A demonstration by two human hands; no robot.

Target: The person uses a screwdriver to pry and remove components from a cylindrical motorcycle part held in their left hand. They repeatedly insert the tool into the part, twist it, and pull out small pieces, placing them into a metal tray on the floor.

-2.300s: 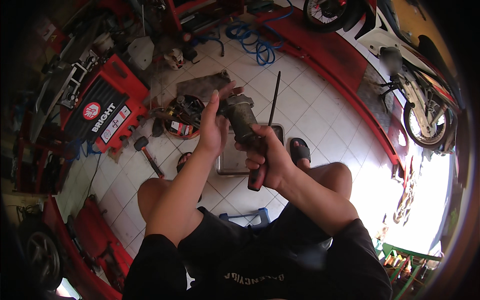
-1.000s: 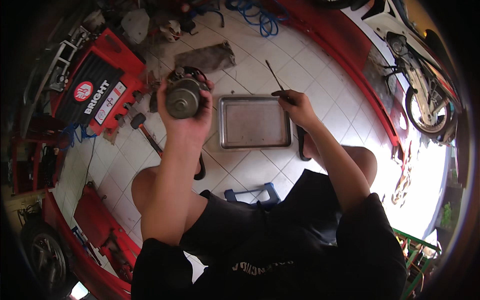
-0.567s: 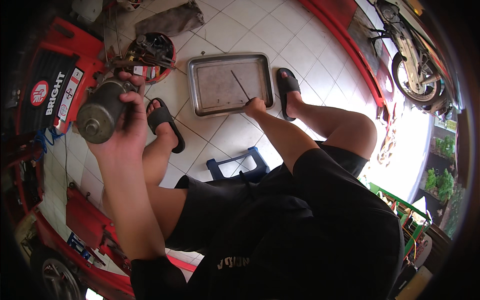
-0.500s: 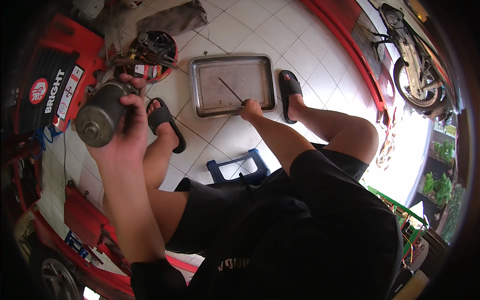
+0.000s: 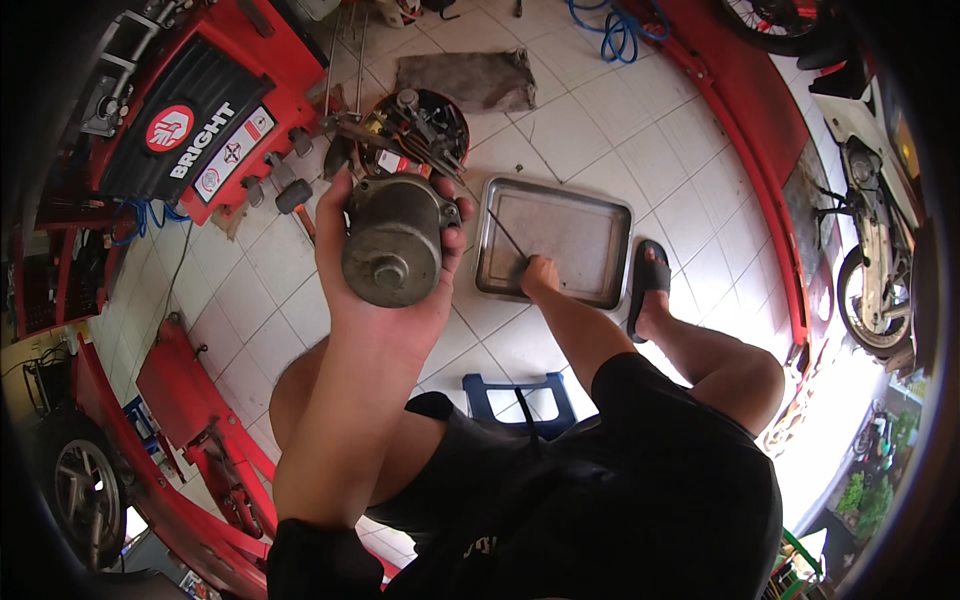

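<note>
A grey, worn cylindrical starter motor is gripped in my left hand, raised close to the camera. My palm is under it and my fingers wrap its sides. Its rounded end with a stubby round boss faces me, and mounting ears show at its far end. Lower and to the right, my right hand is closed round a screwdriver. Only the long thin dark shaft shows; the fist hides the handle. That fist is over the near edge of a shallow metal tray on the tiled floor.
A round tub of tools stands beyond the motor, with a grey rag behind it. At left are a red machine and a hammer. A blue stool is below me; a motorcycle stands right.
The view has swung left, so the floor things sit further right. My left hand has brought the motor nearer the middle and turned it more upright. The right hand keeps its hold at the tray.
</note>
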